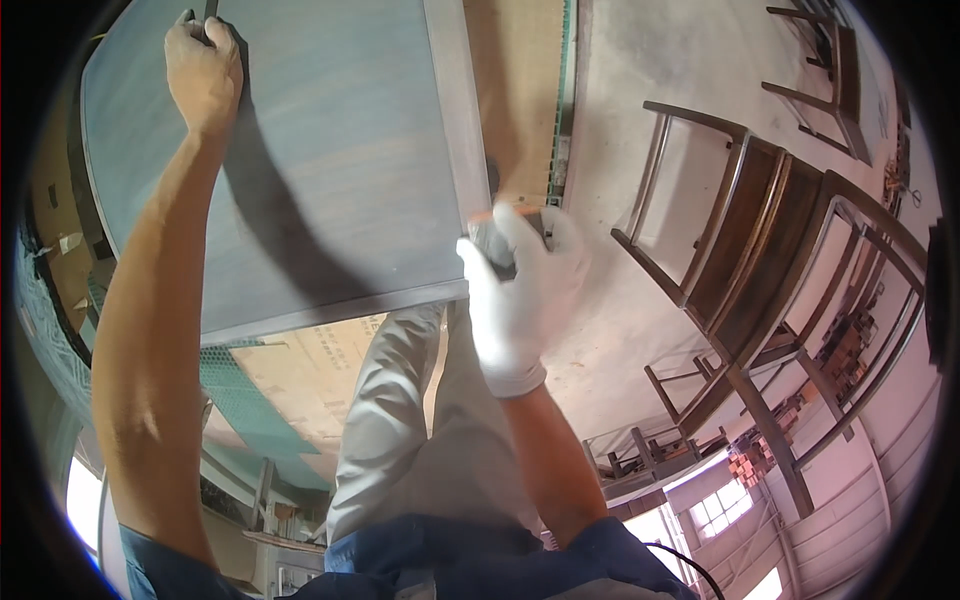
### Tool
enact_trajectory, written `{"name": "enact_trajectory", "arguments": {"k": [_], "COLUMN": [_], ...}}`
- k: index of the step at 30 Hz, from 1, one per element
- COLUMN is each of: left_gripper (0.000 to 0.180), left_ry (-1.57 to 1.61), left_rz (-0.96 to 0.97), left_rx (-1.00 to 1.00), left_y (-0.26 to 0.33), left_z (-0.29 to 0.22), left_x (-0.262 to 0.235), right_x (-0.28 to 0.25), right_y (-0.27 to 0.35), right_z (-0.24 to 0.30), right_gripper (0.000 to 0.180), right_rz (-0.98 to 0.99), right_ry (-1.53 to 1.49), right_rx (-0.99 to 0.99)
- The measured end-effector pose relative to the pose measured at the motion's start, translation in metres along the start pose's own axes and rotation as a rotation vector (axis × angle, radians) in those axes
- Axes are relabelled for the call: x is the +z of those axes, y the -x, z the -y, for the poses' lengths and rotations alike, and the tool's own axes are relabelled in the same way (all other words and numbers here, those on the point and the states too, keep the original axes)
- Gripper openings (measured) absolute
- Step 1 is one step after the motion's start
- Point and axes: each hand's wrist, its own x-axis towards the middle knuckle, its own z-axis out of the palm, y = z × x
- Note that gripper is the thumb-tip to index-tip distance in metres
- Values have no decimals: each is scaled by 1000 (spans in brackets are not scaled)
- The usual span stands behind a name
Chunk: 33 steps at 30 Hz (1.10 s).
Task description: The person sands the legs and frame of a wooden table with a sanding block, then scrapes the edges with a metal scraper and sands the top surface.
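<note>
Left hand [203, 72] grips the upright panel [300, 150]; gloved right hand [520, 290] at its lower corner.

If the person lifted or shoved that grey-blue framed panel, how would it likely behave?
The grey-blue framed panel looks flat and rigid, with a straight raised frame, so it probably would not flop. Being broad, it likely needs both hands: the bare left hand grips its far edge, the gloved right hand works its near corner. Its smooth face may slide.
</note>
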Motion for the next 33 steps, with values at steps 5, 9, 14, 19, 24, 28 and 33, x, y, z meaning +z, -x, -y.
{"name": "enact_trajectory", "arguments": {"k": [5,9,14,19,24,28,33], "left_gripper": [37,36,43,43,43,47,37], "left_ry": [18,57,-22,92,145,134,151], "left_rz": [-103,-116,-129,-49,-20,-17,11], "left_rx": [39,23,69,-114,-160,-183,-230], "left_y": [3,10,5,10,15,14,12], "left_z": [11,-10,-1,-35,-41,-39,-46], "left_x": [-2,1,-5,-14,-13,-16,-21], "right_x": [19,15,26,24,26,26,26], "right_y": [12,-25,-23,-84,-134,-142,-98], "right_z": [4,23,32,58,83,87,67], "right_gripper": [32,31,33,32,32,36,38], "right_rz": [-12,-109,-43,-28,-111,-51,-151], "right_ry": [-3,130,-20,138,229,230,322], "right_rx": [8,-71,110,84,27,-21,-123]}}
